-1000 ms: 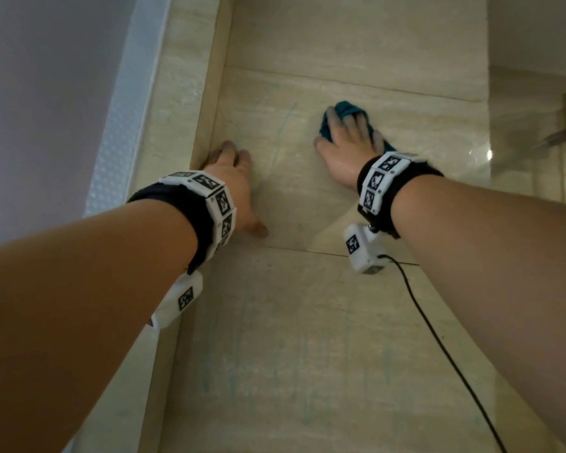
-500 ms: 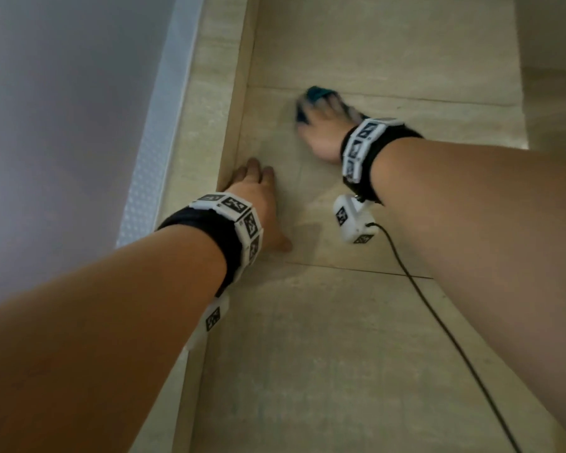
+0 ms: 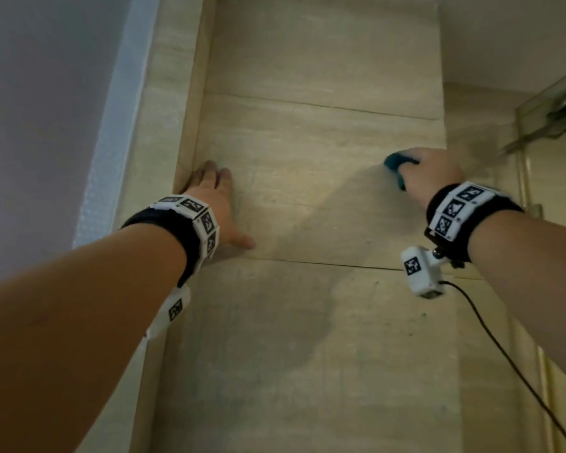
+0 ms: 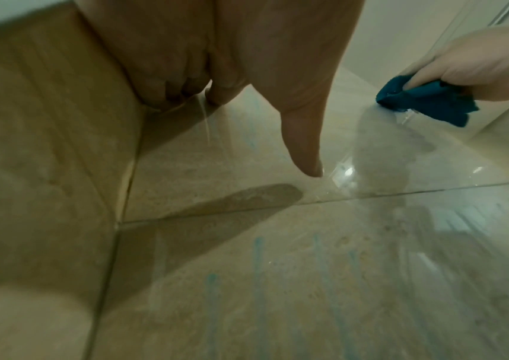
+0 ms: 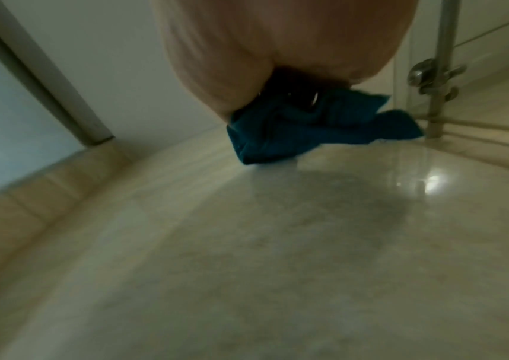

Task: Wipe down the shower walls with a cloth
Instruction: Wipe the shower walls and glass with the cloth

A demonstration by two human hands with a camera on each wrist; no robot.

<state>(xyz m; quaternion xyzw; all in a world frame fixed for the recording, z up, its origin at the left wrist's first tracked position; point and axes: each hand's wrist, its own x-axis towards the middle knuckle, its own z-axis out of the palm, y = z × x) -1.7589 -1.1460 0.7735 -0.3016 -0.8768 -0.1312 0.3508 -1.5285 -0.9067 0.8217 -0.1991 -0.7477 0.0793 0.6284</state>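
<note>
Your right hand (image 3: pixel 433 173) gripped bunched teal cloth (image 4: pixel 426 102) against beige tiled wall (image 3: pixel 324 191), arm outstretched. Your left hand (image 3: pixel 218 204) lay flat, fingers straight, beside corner.

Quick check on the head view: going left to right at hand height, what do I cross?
Grey wall → pale textured strip → left hand flat on the tile wall → teal cloth → right hand gripping it → glass panel with metal fitting.

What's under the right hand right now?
A bunched teal cloth, gripped by the right hand and pressed onto the beige wall tile. Its edges stick out past the fingers; the tile patch beneath the cloth is covered.
</note>
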